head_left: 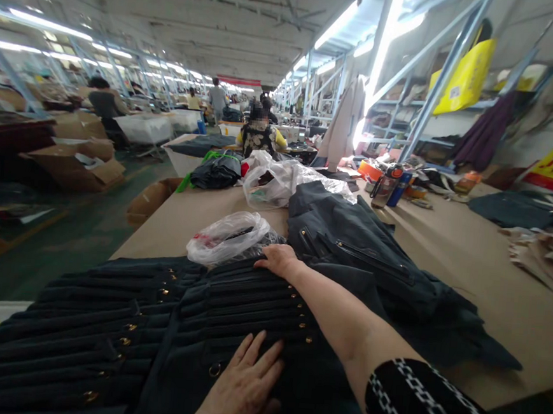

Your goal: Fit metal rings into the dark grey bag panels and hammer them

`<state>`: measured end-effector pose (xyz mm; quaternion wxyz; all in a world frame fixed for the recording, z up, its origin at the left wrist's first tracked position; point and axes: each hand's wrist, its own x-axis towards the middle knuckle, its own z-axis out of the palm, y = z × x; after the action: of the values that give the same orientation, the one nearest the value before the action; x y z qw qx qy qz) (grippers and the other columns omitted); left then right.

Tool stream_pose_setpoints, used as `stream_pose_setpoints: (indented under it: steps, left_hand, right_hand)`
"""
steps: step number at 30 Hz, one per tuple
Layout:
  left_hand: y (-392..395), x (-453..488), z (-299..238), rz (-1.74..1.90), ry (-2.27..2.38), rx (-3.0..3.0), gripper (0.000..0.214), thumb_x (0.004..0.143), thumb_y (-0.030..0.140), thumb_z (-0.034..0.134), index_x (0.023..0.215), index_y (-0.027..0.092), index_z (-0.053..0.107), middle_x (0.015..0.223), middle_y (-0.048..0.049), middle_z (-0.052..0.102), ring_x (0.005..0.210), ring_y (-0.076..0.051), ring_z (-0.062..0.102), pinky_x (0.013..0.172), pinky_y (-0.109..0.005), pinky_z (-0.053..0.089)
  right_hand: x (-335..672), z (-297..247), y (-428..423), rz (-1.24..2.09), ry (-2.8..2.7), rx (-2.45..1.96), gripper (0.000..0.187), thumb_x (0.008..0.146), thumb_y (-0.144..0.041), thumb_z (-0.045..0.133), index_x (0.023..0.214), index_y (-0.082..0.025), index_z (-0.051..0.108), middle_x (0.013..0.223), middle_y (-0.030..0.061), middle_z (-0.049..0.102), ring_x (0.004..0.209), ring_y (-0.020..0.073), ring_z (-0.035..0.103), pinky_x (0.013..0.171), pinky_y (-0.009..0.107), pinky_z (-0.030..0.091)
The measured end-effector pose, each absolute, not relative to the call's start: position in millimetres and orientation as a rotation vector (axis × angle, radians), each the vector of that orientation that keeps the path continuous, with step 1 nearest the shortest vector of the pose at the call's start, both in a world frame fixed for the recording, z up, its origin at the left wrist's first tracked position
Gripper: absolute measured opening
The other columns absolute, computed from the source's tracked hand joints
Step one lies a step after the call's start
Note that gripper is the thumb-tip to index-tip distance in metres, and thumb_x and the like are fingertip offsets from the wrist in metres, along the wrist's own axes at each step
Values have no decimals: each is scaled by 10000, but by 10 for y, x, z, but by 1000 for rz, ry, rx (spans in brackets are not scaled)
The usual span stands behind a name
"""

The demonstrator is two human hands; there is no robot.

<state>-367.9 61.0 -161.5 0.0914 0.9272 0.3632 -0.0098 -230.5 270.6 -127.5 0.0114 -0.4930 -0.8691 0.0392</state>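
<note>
My left hand [246,383] lies flat, fingers spread, on a dark garment piece with a gold ring near its fingertips. Under and beyond it, overlapping dark garment pieces [245,300] form a row of layered folds with small gold zipper pulls along the right. My right hand [279,259] reaches out to the far end of that row, thumb apart from the fingers, touching the top fold beside a clear plastic bag [230,238]. A second row of dark folded pieces [104,327] with gold pulls lies to the left.
Right of my arm lies a dark garment with zippers [355,232] on the tan table [448,271]. Farther back are white plastic bags [279,175], a black bundle [217,169] and bottles [386,185]. Cardboard boxes [79,163] stand on the floor at left; a person [261,136] sits ahead.
</note>
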Motion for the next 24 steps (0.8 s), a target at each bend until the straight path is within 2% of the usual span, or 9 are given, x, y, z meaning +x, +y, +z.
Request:
stream_pose_setpoints:
  steps: [2,5,8,11,14,16,19,21,24]
  left_hand:
    - [636,-3726,-1706,26,1072,2799,586,715,246,641,1279,273,483,1444,-15,372,1324,-350,296,1067,-534,315]
    - [617,-3762,-1774,105,1065,2891,560,748,274,615,1290,295,476,1444,-5,369,1297,-341,353,1043,-505,364]
    - [599,-3768,-1772,142,1059,2989,548,762,283,598,1294,308,471,1444,11,365,1272,-331,395,1007,-471,415]
    - [618,-3774,-1802,188,1048,3070,534,770,312,589,1291,305,474,1445,17,363,1262,-327,409,990,-450,432]
    - [637,-3783,-1854,297,1017,3108,503,791,362,561,1284,304,481,1439,12,377,1250,-325,423,977,-443,437]
    - [627,-3779,-1849,309,1034,3081,504,794,346,553,1290,302,473,1441,10,374,1260,-326,410,986,-450,427]
    - [584,-3752,-1769,205,1078,2975,517,810,303,538,1317,307,438,1452,17,356,1300,-314,356,1030,-473,382]
    - [558,-3726,-1709,160,1088,2894,521,814,292,536,1323,313,426,1452,18,356,1321,-307,322,1058,-496,343]
    - [543,-3688,-1643,104,1124,2775,524,814,285,539,1325,310,422,1456,8,353,1348,-303,267,1088,-524,280]
  right_hand:
    - [-2316,-1180,2655,89,-2702,-1484,539,842,-616,414,1093,-174,593,1102,118,622,1018,244,572,833,357,438]
    - [-2140,-928,2502,1,-2712,-1252,424,868,-464,490,1239,-258,479,1238,48,544,1130,201,486,927,323,377]
    - [-1561,-641,2397,-135,-2664,-1275,278,935,-313,381,1164,-249,524,1144,32,579,1072,160,509,901,264,373]
    - [-731,-519,2382,-245,-2562,-1822,287,945,-290,327,1060,-208,577,1063,68,592,1012,169,546,847,264,396]
    - [-99,-650,2356,-215,-2578,-2023,226,833,-333,547,975,-171,615,962,95,613,913,210,587,765,282,436]
    - [78,-822,2315,-194,-2614,-2065,291,757,-334,639,992,-163,613,1001,108,604,953,234,577,773,290,448]
    - [75,-1044,2281,-193,-2623,-2088,220,823,-242,540,1002,-133,609,1056,153,586,1024,256,552,816,330,450]
    - [31,-1091,2310,-172,-2604,-2104,213,858,-159,439,956,-120,624,1011,164,608,984,248,579,809,342,454]
    - [64,-970,2407,-148,-2492,-2151,242,844,-126,426,968,-106,633,931,156,648,880,231,626,780,319,459]
